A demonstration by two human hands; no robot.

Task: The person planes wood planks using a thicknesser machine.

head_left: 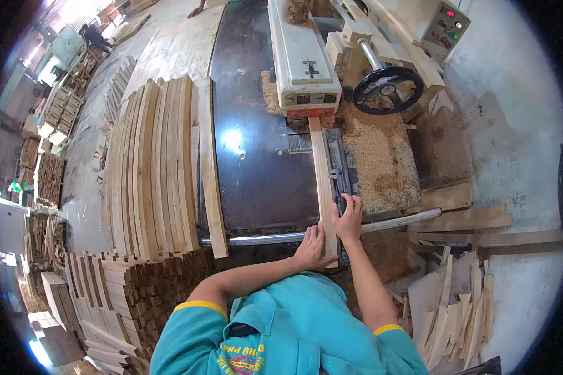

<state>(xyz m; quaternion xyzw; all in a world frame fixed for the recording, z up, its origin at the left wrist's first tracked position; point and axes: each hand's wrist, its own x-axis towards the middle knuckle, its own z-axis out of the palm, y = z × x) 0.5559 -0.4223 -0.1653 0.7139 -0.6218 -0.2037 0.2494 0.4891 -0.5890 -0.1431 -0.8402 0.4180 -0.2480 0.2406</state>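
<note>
A long pale wooden strip (322, 181) lies lengthwise on the dark machine table, its far end under the machine's head (308, 94). My left hand (310, 247) is closed round the strip's near end, fingers along its left side and thumb towards the right. Beside the strip, on its right, runs a dark metal guide fence (336, 156). My right hand (349, 219) rests over the near part of this fence, fingers bent and somewhat apart, thumb close to the strip's edge.
Several wooden strips (150, 169) lie side by side on the left, above a stacked pile (156, 294). A metal roller (263, 239) crosses the table's front edge. Sawdust (381, 162) covers the right side below a black handwheel (388, 90). Offcuts (453, 319) lean at lower right.
</note>
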